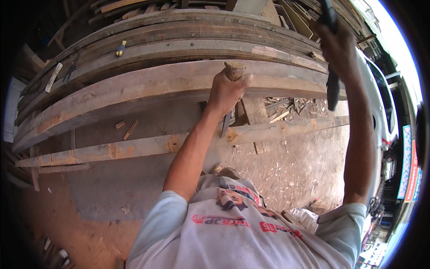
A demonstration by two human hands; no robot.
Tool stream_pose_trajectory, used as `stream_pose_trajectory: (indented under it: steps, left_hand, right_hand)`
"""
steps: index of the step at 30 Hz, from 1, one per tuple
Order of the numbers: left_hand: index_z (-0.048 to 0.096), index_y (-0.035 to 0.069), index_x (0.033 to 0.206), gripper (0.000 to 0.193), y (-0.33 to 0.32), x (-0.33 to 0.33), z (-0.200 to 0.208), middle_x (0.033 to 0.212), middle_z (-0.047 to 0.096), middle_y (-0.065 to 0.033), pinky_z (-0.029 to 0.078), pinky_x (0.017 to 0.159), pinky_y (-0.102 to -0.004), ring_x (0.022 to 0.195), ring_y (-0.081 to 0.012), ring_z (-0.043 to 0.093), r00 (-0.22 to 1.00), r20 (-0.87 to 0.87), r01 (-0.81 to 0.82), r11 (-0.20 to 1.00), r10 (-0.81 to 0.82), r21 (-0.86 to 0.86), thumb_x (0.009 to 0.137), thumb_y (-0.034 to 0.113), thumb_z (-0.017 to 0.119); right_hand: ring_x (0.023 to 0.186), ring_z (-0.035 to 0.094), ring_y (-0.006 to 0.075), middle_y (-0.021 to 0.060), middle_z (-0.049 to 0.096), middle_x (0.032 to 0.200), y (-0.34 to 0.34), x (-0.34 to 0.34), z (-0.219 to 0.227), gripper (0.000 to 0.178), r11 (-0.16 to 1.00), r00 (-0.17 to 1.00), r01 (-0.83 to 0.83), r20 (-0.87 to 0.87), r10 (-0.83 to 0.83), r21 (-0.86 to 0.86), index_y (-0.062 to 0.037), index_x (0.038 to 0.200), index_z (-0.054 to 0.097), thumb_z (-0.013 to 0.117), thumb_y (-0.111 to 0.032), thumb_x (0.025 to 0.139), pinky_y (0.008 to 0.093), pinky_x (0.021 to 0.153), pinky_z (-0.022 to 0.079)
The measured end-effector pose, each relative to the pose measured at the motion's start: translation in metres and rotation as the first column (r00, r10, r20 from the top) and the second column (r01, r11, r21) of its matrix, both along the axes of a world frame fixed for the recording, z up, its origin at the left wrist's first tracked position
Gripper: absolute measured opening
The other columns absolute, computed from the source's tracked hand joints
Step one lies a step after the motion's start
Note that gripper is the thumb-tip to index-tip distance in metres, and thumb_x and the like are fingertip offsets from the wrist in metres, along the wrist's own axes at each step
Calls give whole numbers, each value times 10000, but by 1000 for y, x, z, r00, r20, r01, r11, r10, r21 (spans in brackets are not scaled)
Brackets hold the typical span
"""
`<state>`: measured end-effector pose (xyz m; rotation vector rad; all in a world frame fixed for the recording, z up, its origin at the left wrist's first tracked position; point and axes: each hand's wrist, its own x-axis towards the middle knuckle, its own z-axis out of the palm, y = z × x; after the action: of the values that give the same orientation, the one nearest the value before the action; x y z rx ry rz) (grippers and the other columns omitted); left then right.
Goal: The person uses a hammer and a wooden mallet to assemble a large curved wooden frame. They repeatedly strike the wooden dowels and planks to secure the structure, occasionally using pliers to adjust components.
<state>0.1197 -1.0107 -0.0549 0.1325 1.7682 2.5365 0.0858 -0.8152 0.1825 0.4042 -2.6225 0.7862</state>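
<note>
The left hand's fingers (242, 85) are wrapped tight around a wooden handle (235, 67), its frayed top poking out above the thumb; it looks like a chisel's. The left hand (227, 93) sits over the near edge of the thick beam (143, 84), right of its middle. The handle's lower end is hidden, so whether it meets the wood I cannot tell. The right hand (339, 49), blurred, is raised beyond the beam's right end, fingers closed on a dark tool (333, 92), probably a hammer, which runs out at the top.

The step in hand seems to be chiselling; a stroke would call for a steady handle and a true hit on its top, clear of the thumb.

Behind lie more beams (161, 48), carrying a yellow-and-black tool (120, 48); nearer runs a narrow beam (154, 150) above the chip-strewn floor (291, 168).
</note>
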Motion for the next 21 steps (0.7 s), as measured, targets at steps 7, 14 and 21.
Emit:
stream_pose_trajectory:
  steps: [7, 14, 21]
  left_hand:
    - [545, 93, 818, 300, 3, 4, 9, 640, 504, 41, 401, 482, -264, 526, -63, 453, 999, 12, -46, 999, 46, 1, 906, 264, 776]
    - [519, 129, 789, 299, 0, 2, -3, 639, 490, 42, 367, 458, -240, 509, -58, 447, 998, -23, -66, 997, 67, 46, 904, 245, 771]
    - [562, 69, 920, 261, 4, 2, -2, 680, 510, 40, 417, 501, -241, 548, -58, 462, 1000, -6, -22, 1000, 22, 18, 906, 229, 768]
  right_hand:
    - [569, 601, 155, 75, 616, 660, -12, 30, -69, 191, 908, 948, -223, 297, 117, 354, -15, 971, 620, 572, -198, 998, 376, 555, 542]
    - [594, 619, 145, 112, 638, 709, -24, 22, -40, 168, 807, 941, -330, 104, 321, 489, -21, 987, 620, 663, -182, 964, 362, 576, 555]
    - [542, 550, 134, 46, 574, 662, -25, 11, -29, 196, 995, 996, 80, -55, -77, 57, -15, 1044, 620, 639, -201, 985, 325, 495, 484]
